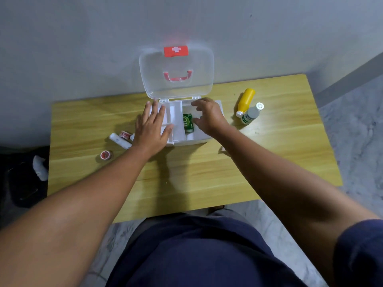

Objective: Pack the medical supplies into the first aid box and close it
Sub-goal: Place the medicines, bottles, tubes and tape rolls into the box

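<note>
Left hand fingers flat on box; right hand fingers (loosely curled) above.

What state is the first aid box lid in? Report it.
Open: the clear lid stands raised behind the white box, hinged at its back edge.

I see a light wooden table set against a plain grey wall behind it. A darker baseboard runs right of the table. Grey marbled floor lies to its right and in front of it.
</note>
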